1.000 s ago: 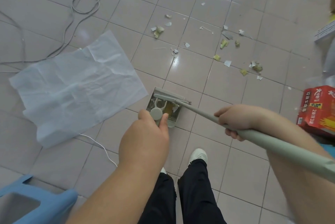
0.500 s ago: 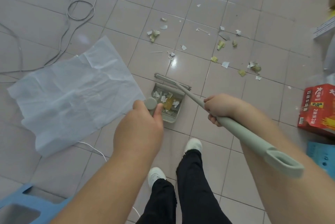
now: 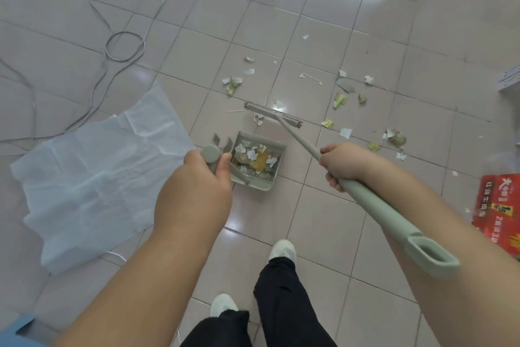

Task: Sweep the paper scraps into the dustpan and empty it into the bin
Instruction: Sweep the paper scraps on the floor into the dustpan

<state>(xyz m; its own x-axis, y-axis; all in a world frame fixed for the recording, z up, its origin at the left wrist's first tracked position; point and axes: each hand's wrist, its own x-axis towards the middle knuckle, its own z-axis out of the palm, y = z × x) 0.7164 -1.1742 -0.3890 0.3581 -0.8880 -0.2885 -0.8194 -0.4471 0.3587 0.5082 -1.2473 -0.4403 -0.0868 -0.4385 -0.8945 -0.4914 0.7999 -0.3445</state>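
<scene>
Left hand [image 3: 194, 192] fingers curl round the grey-green plastic dustpan [image 3: 257, 161] handle (torn paper scraps [image 3: 253, 156] inside); right hand [image 3: 347, 164] grips the matching broom [image 3: 298, 135], its flat head just beyond the dustpan.

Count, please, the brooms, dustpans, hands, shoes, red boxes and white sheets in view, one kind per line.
Broom: 1
Dustpan: 1
Hands: 2, left hand and right hand
White shoes: 2
Red box: 1
White sheet: 1
Total: 8
</scene>
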